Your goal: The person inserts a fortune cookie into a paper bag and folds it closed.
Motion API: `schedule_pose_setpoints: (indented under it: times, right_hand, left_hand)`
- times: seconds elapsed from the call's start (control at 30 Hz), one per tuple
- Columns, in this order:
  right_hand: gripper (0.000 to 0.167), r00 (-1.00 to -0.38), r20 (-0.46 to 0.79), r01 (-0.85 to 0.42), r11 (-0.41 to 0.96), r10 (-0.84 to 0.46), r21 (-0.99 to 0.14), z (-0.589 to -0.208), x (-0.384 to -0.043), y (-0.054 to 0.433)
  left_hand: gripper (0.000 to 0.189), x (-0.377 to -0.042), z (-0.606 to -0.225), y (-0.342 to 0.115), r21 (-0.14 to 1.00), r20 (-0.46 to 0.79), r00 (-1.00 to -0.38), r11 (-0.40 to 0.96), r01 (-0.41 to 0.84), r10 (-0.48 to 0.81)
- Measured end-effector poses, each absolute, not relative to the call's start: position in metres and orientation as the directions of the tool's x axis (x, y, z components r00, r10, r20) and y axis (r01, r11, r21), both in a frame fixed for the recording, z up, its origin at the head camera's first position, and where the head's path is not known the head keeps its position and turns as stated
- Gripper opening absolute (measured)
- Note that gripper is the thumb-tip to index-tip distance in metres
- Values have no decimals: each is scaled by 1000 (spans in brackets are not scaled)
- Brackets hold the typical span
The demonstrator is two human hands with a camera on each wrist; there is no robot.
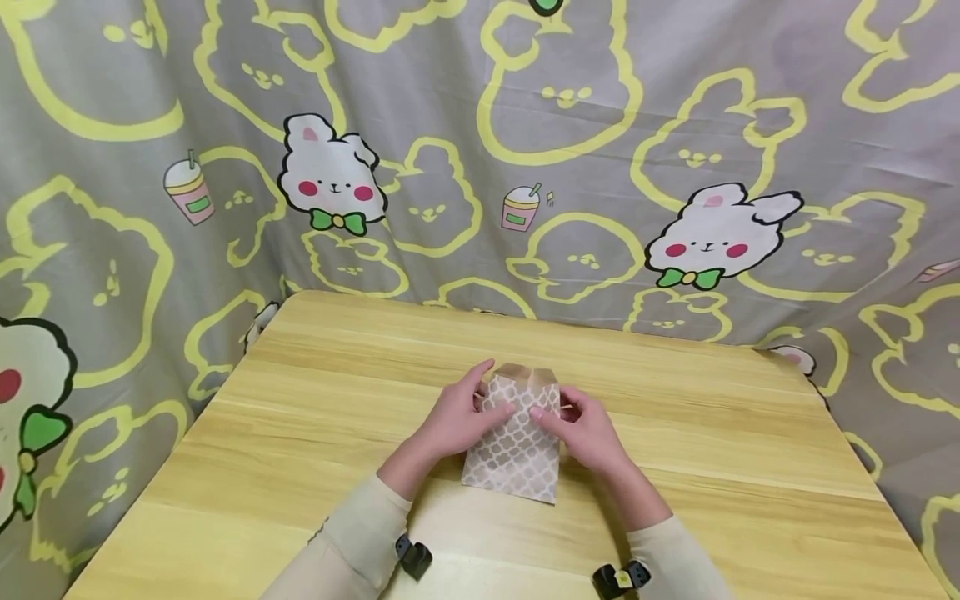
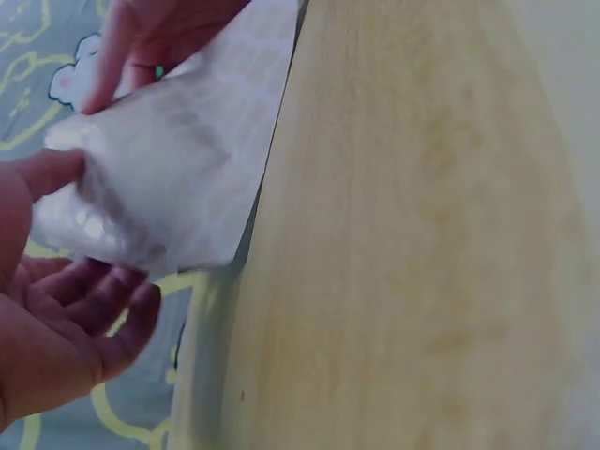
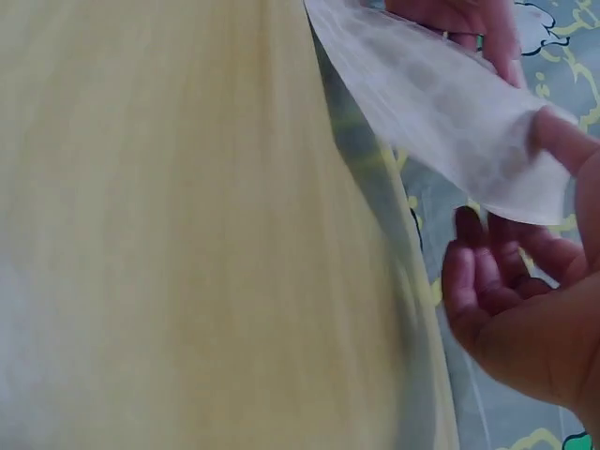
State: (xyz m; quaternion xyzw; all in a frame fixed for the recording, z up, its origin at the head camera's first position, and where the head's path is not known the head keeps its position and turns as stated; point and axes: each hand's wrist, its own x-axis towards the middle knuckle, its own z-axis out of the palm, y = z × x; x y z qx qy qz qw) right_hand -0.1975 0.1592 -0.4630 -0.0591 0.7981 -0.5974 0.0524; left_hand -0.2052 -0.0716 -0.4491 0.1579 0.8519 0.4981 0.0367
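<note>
A flat paper bag [image 1: 513,454] with a white-and-tan lattice pattern lies tilted above the wooden table in the head view, its brown top end pointing away from me. My left hand [image 1: 459,414] grips its left edge, thumb on the patterned face and fingers at the back. On the opposite edge, my right hand [image 1: 588,429] pinches the bag the same way. In the left wrist view the bag [image 2: 178,169] bends near the left thumb [image 2: 56,172]. The right wrist view has the right thumb [image 3: 562,141] pressed on the bag's face, with curled fingers beneath it.
The wooden table [image 1: 300,467] stretches out on both sides of the bag. Behind it and at the sides hangs a grey curtain [image 1: 450,108] printed with rabbits and yellow outlines. A black wrist camera [image 1: 414,557] sits by the left sleeve, another [image 1: 621,578] by the right.
</note>
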Motion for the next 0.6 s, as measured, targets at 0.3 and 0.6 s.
schedule_pose_setpoints:
  times: [0.3,0.6]
  right_hand:
    - [47,-972,217,-225,100,-85,-969,-449,-190,158]
    - [43,-944,331,-331,34,-11,-943,-454,-190,160]
  left_hand:
    - [52,-202,-440,-63,908,260,-908,237,346,329]
    - [51,-197,-431,-57,882,380,-855,142,450,353]
